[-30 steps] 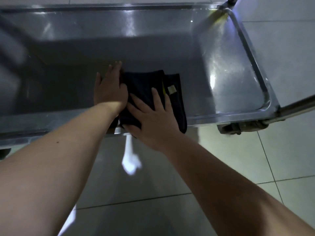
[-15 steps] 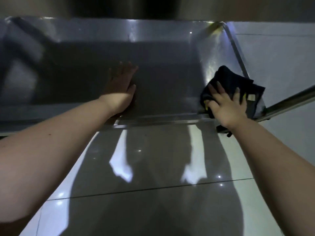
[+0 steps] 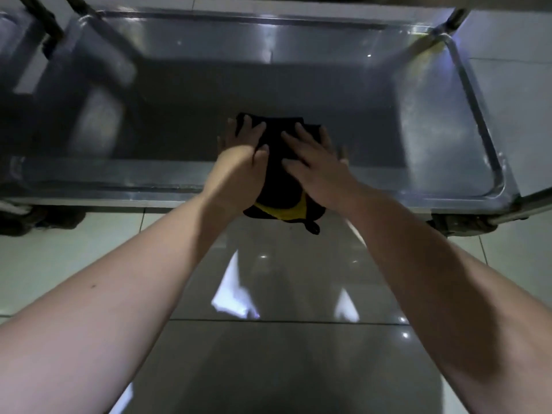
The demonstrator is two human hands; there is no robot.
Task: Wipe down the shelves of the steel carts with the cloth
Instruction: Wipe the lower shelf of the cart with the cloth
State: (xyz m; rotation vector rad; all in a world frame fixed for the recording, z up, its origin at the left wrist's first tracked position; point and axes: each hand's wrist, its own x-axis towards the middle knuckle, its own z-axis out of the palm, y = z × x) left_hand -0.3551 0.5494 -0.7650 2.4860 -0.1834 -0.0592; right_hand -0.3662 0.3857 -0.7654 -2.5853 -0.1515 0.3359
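Observation:
A dark cloth (image 3: 277, 162) with a yellow inner side lies over the near edge of the steel cart's bottom shelf (image 3: 433, 121), its lower end hanging past the rim. My left hand (image 3: 242, 156) presses flat on the cloth's left part, fingers straight. My right hand (image 3: 313, 162) lies flat on its right part, fingers spread. Both hands sit side by side at the middle of the shelf's front.
The shelf has a raised rim (image 3: 484, 127) and upright posts at the corners (image 3: 451, 22). Caster wheels (image 3: 457, 225) show under the right and left front corners. Glossy floor tiles (image 3: 283, 324) stretch below me.
My right hand has slid the cloth from the shelf's right front corner back to the middle. My left hand now rests on the cloth instead of bare steel.

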